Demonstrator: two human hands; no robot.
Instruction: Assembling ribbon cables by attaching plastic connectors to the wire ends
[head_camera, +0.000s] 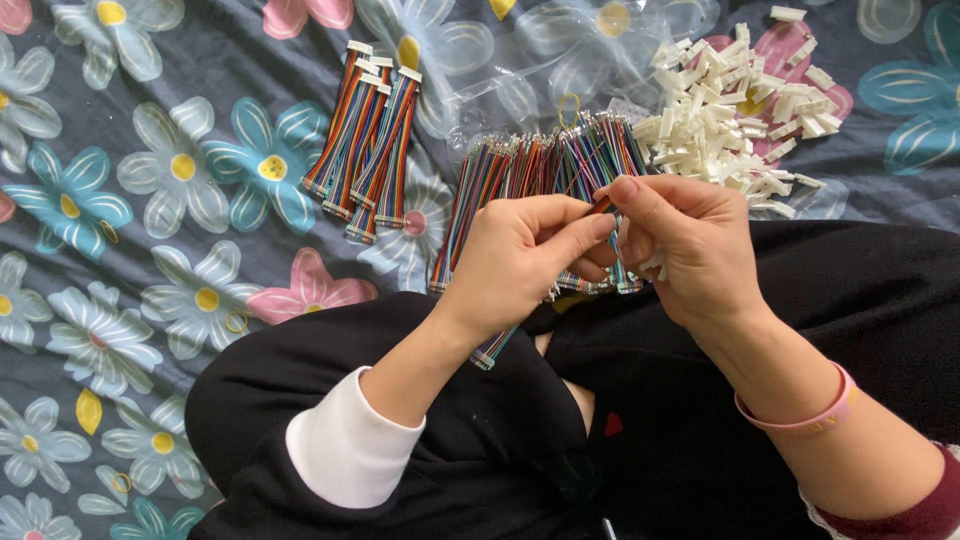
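Observation:
My left hand (525, 255) and my right hand (690, 250) meet over my lap, fingertips pinched together on the end of a rainbow ribbon cable (494, 347) that hangs down below my left wrist. A small white connector seems to sit under my right fingers, mostly hidden. Behind the hands lies a loose heap of several multicoloured ribbon cables (545, 165). A pile of white plastic connectors (735, 105) lies at the upper right, just beyond my right hand.
A neat bundle of several finished ribbon cables (362, 140) lies at the upper middle left on a dark floral cloth (130, 250). Clear plastic bags (560, 50) lie at the top. My legs in black trousers (860, 290) fill the lower frame. A pink wristband (815, 415) is on my right wrist.

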